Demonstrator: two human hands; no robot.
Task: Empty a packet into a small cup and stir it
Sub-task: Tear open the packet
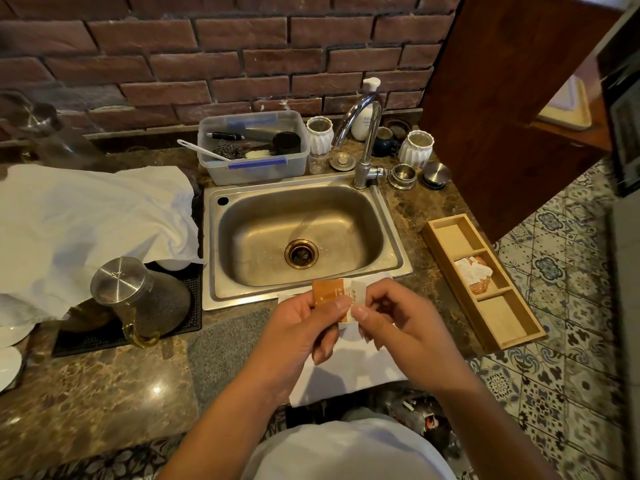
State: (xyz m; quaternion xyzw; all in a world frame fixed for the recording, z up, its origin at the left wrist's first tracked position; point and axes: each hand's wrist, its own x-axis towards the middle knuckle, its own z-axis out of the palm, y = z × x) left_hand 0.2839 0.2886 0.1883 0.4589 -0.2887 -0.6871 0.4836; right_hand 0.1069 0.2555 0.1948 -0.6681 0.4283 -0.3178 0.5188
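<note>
A small orange and white packet (pixel 334 292) is held in front of the sink's near edge. My left hand (pixel 304 327) pinches its orange end with thumb and fingers. My right hand (pixel 391 317) pinches its white end. Both hands hover over a white cloth (pixel 349 368) on the counter. Small metal cups (pixel 402 175) stand at the back right beside the tap. No stirrer is visible near my hands.
A steel sink (pixel 304 237) fills the middle, with a tap (pixel 363 140) behind. A wooden tray (pixel 485 282) with more packets lies right. A metal-lidded jug (pixel 138 299) sits left on a black mat, beside white cloth (pixel 86 230). A plastic tub (pixel 254 147) of utensils stands behind.
</note>
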